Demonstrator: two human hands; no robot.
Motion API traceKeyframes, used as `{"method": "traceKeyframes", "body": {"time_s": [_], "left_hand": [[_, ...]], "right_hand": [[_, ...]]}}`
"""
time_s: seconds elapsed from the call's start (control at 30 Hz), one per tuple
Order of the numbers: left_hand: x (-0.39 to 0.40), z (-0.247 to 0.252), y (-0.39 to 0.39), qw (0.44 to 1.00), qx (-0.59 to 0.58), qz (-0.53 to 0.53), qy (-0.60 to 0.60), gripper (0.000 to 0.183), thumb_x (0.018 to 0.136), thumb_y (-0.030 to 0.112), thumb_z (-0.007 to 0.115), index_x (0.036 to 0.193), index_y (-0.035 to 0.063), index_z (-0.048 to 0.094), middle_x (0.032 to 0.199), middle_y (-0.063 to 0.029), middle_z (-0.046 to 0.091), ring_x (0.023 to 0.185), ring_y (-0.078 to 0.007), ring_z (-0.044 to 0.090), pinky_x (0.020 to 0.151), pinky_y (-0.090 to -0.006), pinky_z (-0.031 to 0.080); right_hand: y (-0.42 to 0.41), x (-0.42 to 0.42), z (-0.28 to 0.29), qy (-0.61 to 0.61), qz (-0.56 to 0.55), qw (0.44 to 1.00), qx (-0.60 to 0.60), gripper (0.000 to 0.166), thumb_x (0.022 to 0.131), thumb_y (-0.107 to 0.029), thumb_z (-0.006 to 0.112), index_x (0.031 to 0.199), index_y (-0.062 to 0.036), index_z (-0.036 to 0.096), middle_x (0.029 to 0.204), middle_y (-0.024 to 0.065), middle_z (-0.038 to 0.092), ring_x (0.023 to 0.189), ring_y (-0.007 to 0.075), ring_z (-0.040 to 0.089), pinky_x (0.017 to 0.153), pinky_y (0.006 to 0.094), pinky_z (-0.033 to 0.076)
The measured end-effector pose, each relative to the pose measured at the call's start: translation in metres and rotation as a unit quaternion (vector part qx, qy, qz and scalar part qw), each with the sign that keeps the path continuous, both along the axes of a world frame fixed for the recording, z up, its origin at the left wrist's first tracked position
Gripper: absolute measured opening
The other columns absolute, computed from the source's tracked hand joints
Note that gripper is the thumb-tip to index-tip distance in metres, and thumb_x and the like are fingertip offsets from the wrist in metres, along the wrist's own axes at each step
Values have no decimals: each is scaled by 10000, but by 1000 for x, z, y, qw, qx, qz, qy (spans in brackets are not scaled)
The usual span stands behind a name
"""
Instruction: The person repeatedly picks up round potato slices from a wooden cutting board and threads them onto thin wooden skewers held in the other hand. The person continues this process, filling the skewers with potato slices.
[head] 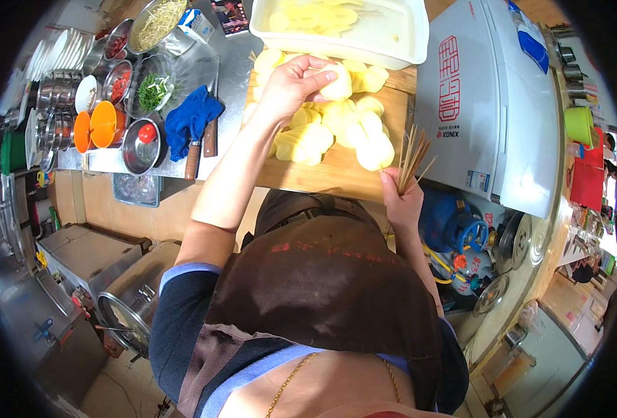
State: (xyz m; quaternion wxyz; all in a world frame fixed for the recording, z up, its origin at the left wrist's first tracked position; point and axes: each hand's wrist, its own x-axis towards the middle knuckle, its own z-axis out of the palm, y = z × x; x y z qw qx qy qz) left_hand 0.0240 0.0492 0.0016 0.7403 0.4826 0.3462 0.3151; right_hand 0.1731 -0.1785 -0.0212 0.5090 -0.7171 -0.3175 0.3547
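My left hand [300, 86] pinches pale yellow potato slices [339, 86] above a wooden cutting board [282, 175]. My right hand [403, 201] grips a bundle of thin bamboo skewers [413, 164]. Between its thumb and finger is the end of one skewer, which meets a potato slice [375, 152] at the board's right side. More slices overlap in a line from there towards my left hand; how far the skewer runs through them is hidden. Loose piles of potato slices [303, 143] lie on the board below my left hand.
Beyond the board stands a white tub [334, 44] with potato slices in liquid. A white chest freezer [470, 104] borders the right. Left are a blue cloth [191, 117] over knives, a steel bowl [140, 159] with a tomato, orange cups [107, 124] and bean sprouts [159, 26]. Gas cylinders [447, 222] stand low right.
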Motion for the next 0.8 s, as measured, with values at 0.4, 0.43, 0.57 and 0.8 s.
{"method": "traceKeyframes", "body": {"time_s": [0.4,0.43,0.57,0.8], "left_hand": [[0,-2,-2,999,-21,-49,7,210,829,130,619,997,22,556,884,-52,634,744,-116,633,588,-194,517],[0,-3,-2,998,-28,-48,4,209,829,129,618,995,19,556,881,-56,635,741,-116,633,587,-196,519],[2,-4,-7,998,-52,-40,-17,210,825,129,623,983,7,562,867,-72,638,729,-119,633,581,-197,519],[-8,-6,-1,997,-65,-47,-8,209,817,135,631,972,8,572,840,-62,637,727,-121,629,584,-213,519]], "right_hand": [[0,-15,-8,85,2,996,20,52,839,-20,553,889,-23,569,587,-44,478,453,19,388,411,172,292],[0,-15,-9,87,0,996,11,45,837,-29,558,881,-25,567,576,-40,478,452,23,395,414,178,304],[1,-17,-11,103,14,995,-4,36,837,-47,563,863,-23,562,569,-22,486,455,37,420,422,197,336],[16,20,-14,-12,3,999,34,186,930,-147,442,923,-4,561,629,-14,521,495,16,381,444,160,300]]}}
